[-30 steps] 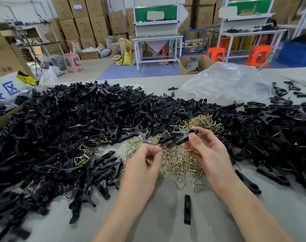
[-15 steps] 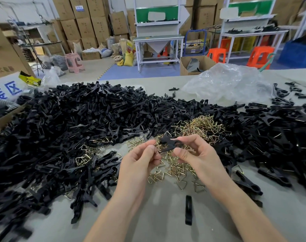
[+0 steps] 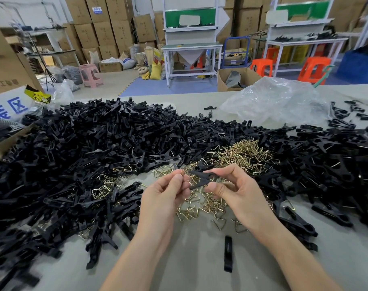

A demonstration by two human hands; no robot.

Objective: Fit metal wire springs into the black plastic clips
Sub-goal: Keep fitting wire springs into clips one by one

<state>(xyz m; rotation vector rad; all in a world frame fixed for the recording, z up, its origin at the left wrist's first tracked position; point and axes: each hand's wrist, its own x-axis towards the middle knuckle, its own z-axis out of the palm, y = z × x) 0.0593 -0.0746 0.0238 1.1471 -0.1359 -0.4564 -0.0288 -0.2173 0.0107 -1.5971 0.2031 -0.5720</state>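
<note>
On my far left the heap of black clips [image 3: 84,154] covers most of the tabletop [image 3: 189,274], with a few brass-coloured wires caught among them. Moving in, my left hand [image 3: 164,198] is raised over the work, its grip pinched together, thumb against forefinger, on what I take to be a wire spring [image 3: 183,172]. Only a glint of it shows, so I can't tell how it is turned. It sits right at the near end of the clip [image 3: 202,177], which lies roughly level between both hands. My right hand [image 3: 239,196] has its grip clamped on that clip, thumb underneath and fingers over the top.

Just behind and below the hands lies the loose pile of springs [image 3: 237,154], and a single black piece [image 3: 227,256] lies alone nearer me. Further right are more clips [image 3: 336,164], with a crumpled clear bag [image 3: 273,101] beyond them.

I judge this to be the seating step: spring and clip are brought together but not yet joined. Next I would need to line the wire up with the clip's slot and press it home, holding the clip steady so it doesn't twist.
</note>
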